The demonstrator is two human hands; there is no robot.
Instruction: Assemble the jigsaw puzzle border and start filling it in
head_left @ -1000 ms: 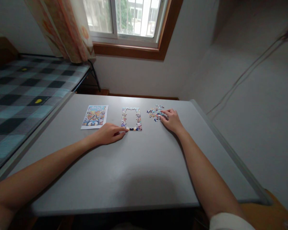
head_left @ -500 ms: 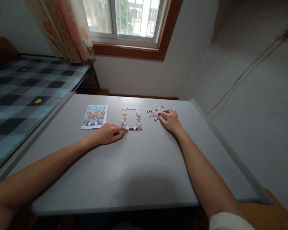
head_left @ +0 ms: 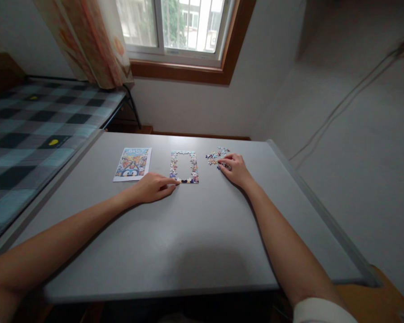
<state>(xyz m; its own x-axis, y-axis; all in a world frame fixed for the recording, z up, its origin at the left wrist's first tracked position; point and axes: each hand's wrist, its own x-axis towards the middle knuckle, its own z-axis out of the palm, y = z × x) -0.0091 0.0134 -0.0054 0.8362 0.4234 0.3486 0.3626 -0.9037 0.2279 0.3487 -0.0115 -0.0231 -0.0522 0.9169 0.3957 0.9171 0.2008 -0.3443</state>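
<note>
- Jigsaw border point(head_left: 195, 169) is lying on the counter point(head_left: 202, 237), framing bare surface.
- Left hand point(head_left: 152, 187), loosely spread, is touching the border's near-left corner with its index finger.
- Right hand point(head_left: 236, 169) is curling over loose jigsaw pieces point(head_left: 213, 154) right of the border; pinch, cannot tell.
- Printed "Bluey" sheet point(head_left: 132, 163) is lying left of the border.

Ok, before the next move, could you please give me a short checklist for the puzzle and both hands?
1. Puzzle border forms a rectangle with an open middle: ok.
2. Left hand placed at the border's near left corner: ok.
3. Right hand over the loose pieces: ok.
4. All loose pieces uncovered: not ok, the right hand hides part of the pile.
5. Piece held in the right hand: cannot tell.
6. Printed sheet face up: ok.
</note>
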